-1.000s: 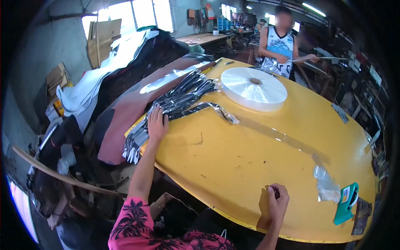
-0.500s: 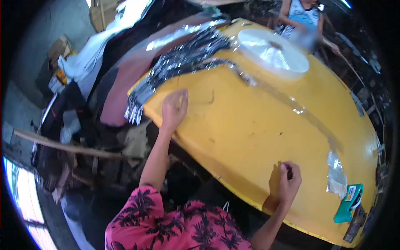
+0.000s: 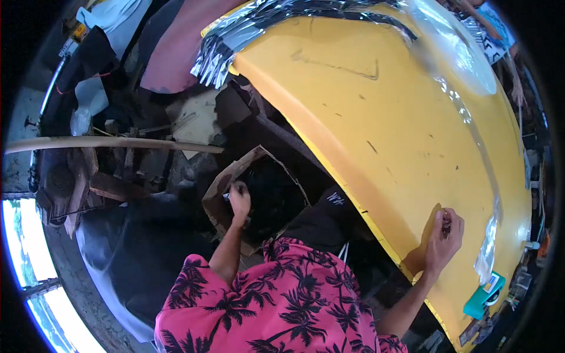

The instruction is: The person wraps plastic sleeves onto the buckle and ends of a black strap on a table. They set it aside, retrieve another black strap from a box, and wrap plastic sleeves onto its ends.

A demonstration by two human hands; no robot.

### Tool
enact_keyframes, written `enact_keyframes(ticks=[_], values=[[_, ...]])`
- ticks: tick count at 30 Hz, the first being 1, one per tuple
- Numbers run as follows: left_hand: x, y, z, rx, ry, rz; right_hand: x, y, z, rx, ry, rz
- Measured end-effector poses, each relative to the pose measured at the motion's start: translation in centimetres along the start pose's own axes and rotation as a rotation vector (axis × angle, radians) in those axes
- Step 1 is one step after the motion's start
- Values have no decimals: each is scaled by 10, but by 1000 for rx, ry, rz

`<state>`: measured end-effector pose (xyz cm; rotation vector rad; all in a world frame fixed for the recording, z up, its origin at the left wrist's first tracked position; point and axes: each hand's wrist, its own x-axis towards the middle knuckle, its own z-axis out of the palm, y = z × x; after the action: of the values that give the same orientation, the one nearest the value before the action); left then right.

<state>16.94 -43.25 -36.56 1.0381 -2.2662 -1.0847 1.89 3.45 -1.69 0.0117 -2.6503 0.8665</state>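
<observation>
My left hand [image 3: 239, 201] is over the open cardboard box [image 3: 216, 191] below the yellow panel. Its fingers are closed; a small pale bit shows beside them, but I cannot make out what they hold. Resting on the large curved yellow panel [image 3: 347, 141], my right hand [image 3: 445, 238] has its fingers curled together around something small and dark, too unclear to name. Shiny silver foil fringe [image 3: 247, 40] covers the panel's upper left edge. Nearer the right hand, a clear plastic strip [image 3: 487, 247] runs down to a green tape dispenser [image 3: 485, 297].
A long wooden strip [image 3: 118, 143] juts in from the left, above scrap wood [image 3: 118, 185]. Another person's arm [image 3: 518, 88] shows at the upper right, beside a large clear plastic-wrapped roll or disc [image 3: 459, 47]. A dark covered shape [image 3: 147, 253] stands at the lower left.
My left hand has moved off the yellow panel, down to the cardboard box. The right hand stays on the panel, fingers still curled. The view has tilted down.
</observation>
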Motion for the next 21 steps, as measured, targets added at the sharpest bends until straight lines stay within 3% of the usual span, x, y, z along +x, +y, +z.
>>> enact_keyframes(ticks=[2, 3, 6, 9, 10, 12, 13, 14, 15, 16, 17, 19, 21], values=[[-38, -37, 8, 57, -184, -231, -1, 3, 4, -228, 49, -214], [-56, -92, 30, 93, -217, -216, 0, 4, 5, -240, 38, -217], [-97, -166, 76, 194, -388, -359, 0, 6, 5, -241, 37, -163], [-110, -214, 136, 340, -634, -510, 2, 6, 5, -279, 17, -149], [-110, -182, 134, 338, -654, -493, 1, 3, 9, -296, 31, -135], [-79, -119, 110, 402, -554, -198, 0, -2, 9, -203, 52, -162], [-68, -115, 128, 505, -630, 72, 2, -3, 8, -236, 64, -169], [-62, -137, 131, 598, -679, 344, 1, -5, 6, -270, 64, -178], [-79, -208, 160, 553, -690, 398, 0, -13, 4, -281, 62, -157], [-63, -237, 194, -139, -551, -43, 2, -19, 6, -269, 46, -144], [-63, -209, 184, 58, -371, -193, 2, -16, 7, -270, 51, -153], [-43, -200, 193, 296, -500, -301, 0, -15, 4, -280, 57, -148], [-30, -155, 179, 453, -598, -681, 2, -14, 2, -292, 53, -134]])
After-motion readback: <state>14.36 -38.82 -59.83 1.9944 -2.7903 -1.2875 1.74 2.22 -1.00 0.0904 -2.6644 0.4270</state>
